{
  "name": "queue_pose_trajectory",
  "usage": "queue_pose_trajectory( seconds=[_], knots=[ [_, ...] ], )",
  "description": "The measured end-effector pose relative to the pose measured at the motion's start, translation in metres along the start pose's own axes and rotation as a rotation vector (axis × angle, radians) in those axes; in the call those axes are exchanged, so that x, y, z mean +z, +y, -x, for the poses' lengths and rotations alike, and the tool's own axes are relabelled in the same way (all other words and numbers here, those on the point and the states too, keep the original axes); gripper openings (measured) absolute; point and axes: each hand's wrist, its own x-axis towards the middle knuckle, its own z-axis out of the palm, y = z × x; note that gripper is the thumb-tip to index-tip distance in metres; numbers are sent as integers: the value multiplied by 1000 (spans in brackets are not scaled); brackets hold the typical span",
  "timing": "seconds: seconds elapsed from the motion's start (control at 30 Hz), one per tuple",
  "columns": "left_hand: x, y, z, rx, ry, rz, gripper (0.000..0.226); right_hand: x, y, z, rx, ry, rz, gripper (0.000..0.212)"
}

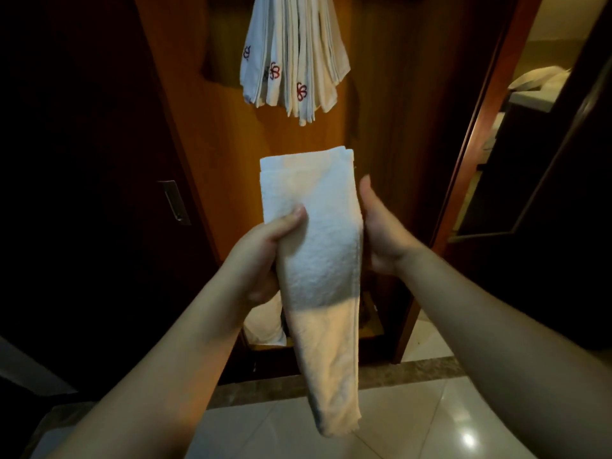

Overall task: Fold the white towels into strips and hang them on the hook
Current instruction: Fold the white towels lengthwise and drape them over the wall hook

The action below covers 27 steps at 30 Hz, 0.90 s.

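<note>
Below hung towels (291,58), left hand (265,250) gripping folded white towel (318,260), thumb on top, right hand (381,233) clasping its edge.

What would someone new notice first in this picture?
The folded towel at centre, a long strip held upright between the left hand and the right hand. Next, the hung towels at top centre, fanned against a wooden panel, several with red emblems.

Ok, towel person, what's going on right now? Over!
Left hand gripping folded towel, right hand steadying its edge. Hung towels straight above. Nothing blocking.
</note>
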Motion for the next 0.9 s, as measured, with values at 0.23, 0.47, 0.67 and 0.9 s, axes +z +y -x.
queue_pose_trajectory(
  seconds=[0.23,0.47,0.67,0.9],
  knots=[
    [-8,35,-15,-27,92,16,49,10,82,23,-76,253,-9,76],
    [-9,47,-18,3,88,-129,55,28,88,26,-174,323,237,63],
    [-13,55,-14,57,76,-153,60,34,84,24,-206,321,383,36],
    [-12,57,-13,111,96,-143,47,38,77,30,-258,327,347,26]
  ],
)
